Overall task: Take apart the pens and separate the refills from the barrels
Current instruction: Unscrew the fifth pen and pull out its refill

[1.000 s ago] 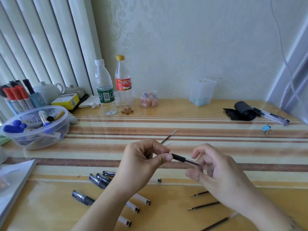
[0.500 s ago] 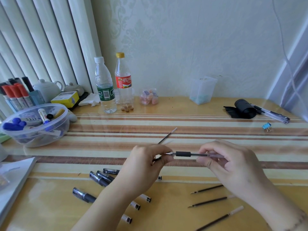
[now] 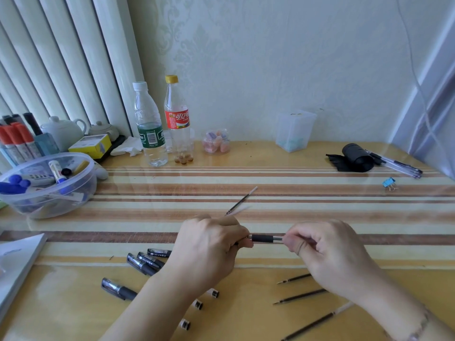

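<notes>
- Pen in hand: slim pen with black rubber grip sleeve and clear plastic barrel (image 3: 264,238), held level above the striped wooden surface (image 3: 295,200), between both hands.
- Left hand (image 3: 209,247): fingers curled round the tip end, thumb pressed on it just beside the grip sleeve.
- Right hand (image 3: 327,252): fingers curled, thumb and forefinger pinching the barrel end. Rest of the barrel is hidden inside the hand.
- Judgement: mid-disassembly of this pen, tip section being unscrewed or pulled from the barrel. Can't tell if the joint has opened yet.
- Done so far, by the layout: three thin dark refills (image 3: 301,296) lying loose on the surface under the right forearm, tips pointing left. A fourth thin refill with pale end (image 3: 242,200) lies apart, farther back, just beyond the left hand.
- Under and left of the left forearm: cluster of black-capped clear barrels (image 3: 144,263), several open ends showing near the wrist. They look like emptied barrels, but I can't confirm each is refill-free.
- So refills right, barrels left; sorting is underway, roughly four pens processed.
- Left to do: finish this pen, drop refill and barrel in their groups. A bundle of clear pens (image 3: 394,164) sits far right beside a black roll (image 3: 357,157); can't tell if those are part of the job.
</notes>
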A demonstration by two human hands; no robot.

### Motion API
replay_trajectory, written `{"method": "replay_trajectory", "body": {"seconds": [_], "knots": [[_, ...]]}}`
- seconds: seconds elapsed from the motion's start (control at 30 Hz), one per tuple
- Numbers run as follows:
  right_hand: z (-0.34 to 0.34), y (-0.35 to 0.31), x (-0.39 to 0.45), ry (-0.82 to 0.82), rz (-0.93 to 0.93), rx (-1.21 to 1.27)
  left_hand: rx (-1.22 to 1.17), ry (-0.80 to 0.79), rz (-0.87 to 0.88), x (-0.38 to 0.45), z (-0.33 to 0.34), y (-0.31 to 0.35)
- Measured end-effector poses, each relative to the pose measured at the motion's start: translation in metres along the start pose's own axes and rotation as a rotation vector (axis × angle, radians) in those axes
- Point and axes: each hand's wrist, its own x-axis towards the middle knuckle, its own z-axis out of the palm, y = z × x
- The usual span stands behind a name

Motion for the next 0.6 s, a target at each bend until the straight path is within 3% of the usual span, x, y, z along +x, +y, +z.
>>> {"method": "replay_trajectory", "body": {"seconds": [0.13,0.27,0.43,0.6], "knots": [[-0.008,-0.002,0.003,0.071,0.016,0.050,-0.142,0.048,-0.160,0.004,-0.008,0.007],[-0.007,-0.001,0.003,0.190,0.001,0.007,-0.480,-0.072,-0.254,0.000,-0.011,0.005],[-0.007,0.002,0.003,0.213,-0.018,0.061,-0.432,-0.139,-0.268,-0.003,-0.009,-0.002],[-0.006,0.000,0.003,0.179,-0.029,0.031,-0.424,-0.088,-0.350,-0.001,-0.008,-0.006]]}}
